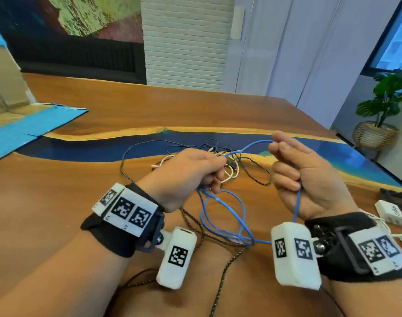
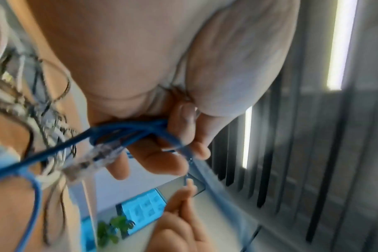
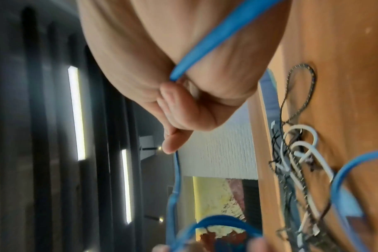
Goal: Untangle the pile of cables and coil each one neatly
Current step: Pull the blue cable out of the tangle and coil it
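Observation:
A blue cable (image 1: pixel 223 216) hangs in loops between my two hands above the wooden table (image 1: pixel 81 179). My left hand (image 1: pixel 209 170) grips several gathered turns of the blue cable (image 2: pixel 127 129), with its clear plug (image 2: pixel 93 158) sticking out below the fingers. My right hand (image 1: pixel 284 161) holds a strand of the blue cable (image 3: pixel 207 42), which runs through the curled fingers and down past the palm. Behind the hands lies a tangle of white cable (image 1: pixel 227 172), thin black cable (image 1: pixel 195 146) and braided black cable (image 1: pixel 257 177).
A braided black cable (image 1: pixel 223 275) runs towards the near table edge. White chargers (image 1: pixel 389 212) lie at the right. A blue and brown cardboard box (image 1: pixel 24 115) sits at the far left. A potted plant (image 1: pixel 380 110) stands on the floor beyond the right edge.

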`<state>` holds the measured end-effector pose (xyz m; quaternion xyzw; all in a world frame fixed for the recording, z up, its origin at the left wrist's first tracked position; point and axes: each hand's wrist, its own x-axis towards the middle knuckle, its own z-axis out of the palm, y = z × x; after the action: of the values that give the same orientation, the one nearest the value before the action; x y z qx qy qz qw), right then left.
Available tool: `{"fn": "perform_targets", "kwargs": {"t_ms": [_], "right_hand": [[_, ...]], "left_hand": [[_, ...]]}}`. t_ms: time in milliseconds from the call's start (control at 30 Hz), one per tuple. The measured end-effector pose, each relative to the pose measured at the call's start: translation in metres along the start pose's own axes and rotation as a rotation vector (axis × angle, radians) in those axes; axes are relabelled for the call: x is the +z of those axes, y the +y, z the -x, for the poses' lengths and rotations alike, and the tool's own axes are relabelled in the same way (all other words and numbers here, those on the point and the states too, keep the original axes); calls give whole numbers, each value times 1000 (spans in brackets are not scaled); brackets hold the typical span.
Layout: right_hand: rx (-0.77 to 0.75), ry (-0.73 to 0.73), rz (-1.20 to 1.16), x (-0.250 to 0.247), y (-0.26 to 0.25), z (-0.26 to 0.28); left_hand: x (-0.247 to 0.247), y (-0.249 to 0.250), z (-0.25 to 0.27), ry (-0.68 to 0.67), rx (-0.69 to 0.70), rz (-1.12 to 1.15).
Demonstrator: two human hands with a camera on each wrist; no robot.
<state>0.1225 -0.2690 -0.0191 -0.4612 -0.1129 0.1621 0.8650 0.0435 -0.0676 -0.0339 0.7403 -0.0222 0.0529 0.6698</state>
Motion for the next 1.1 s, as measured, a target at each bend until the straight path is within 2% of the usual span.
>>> {"fn": "perform_targets", "kwargs": {"t_ms": [100, 200, 267, 367, 433, 533, 633, 700, 767, 867, 967, 1033, 1100], "right_hand": [[-53, 20, 264, -1, 11, -2], [-45, -60, 498, 4, 24, -1], [14, -143, 606, 7, 31, 2], [54, -316, 839, 14, 42, 9], [1, -453, 1017, 21, 47, 13], [-111, -586, 1213, 30, 48, 19], [-186, -561, 1225, 33, 44, 23], [-294, -401, 1149, 33, 41, 22], [-298, -241, 929, 29, 34, 18], [-159, -177, 521, 20, 19, 14], [-42, -144, 142, 13, 4, 9], [-14, -65, -15, 6, -8, 6], [-22, -3, -58, -5, -18, 1]], "left_hand": [[1, 9, 4, -83, -26, 449], [-4, 17, 4, -98, 20, 764], [-10, 20, 2, -60, 86, 884], [-16, 19, -4, 115, 188, 958], [-16, 14, -8, 246, 216, 898], [-8, 8, -11, 332, 186, 660], [3, 0, -10, 273, 100, 134], [5, -6, -9, 187, 59, -221], [4, -7, -8, 89, 16, -315], [5, 0, -4, 38, -45, -234], [5, 4, 2, -4, -19, -142], [2, 8, 5, -39, -10, -88], [-3, 11, 7, -65, -7, 95]]}}
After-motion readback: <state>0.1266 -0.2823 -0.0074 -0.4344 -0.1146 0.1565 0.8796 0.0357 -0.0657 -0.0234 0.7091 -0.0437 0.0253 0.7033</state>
